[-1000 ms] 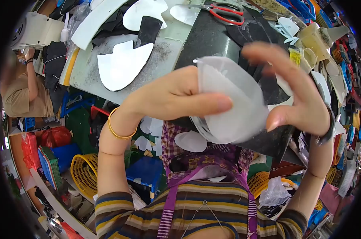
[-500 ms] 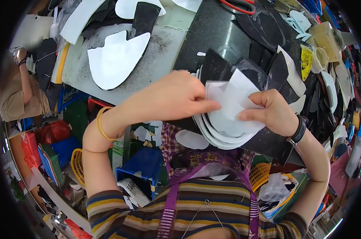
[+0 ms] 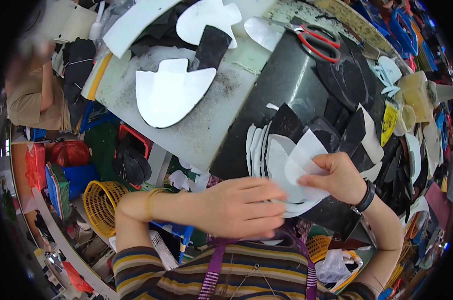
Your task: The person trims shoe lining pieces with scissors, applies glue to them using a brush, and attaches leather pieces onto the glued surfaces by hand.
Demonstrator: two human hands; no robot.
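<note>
My right hand (image 3: 339, 176), with a black band at the wrist, pinches a thin white sheet piece (image 3: 309, 152) between thumb and fingers. This piece overlaps a stack of curved white and black cut pieces (image 3: 256, 150) on the dark tabletop. My left hand (image 3: 244, 207), a yellow bangle on its wrist, is at the near left side of the stack. Its fingers are stretched out and slightly blurred, with no item seen in them. Whether the fingertips touch the stack is hard to tell.
Red-handled scissors (image 3: 320, 44) lie at the back of the dark board. A white shield-shaped piece (image 3: 171, 92) rests on the pale board at left. Black offcuts and a yellow packet (image 3: 389, 122) are at right. Another person (image 3: 41, 100) sits at far left, near a yellow basket (image 3: 104, 205).
My left hand has moved down from the white sheets, its fingers going from a pinch to stretched out. My right hand keeps hold of the white piece. The head view has shifted.
</note>
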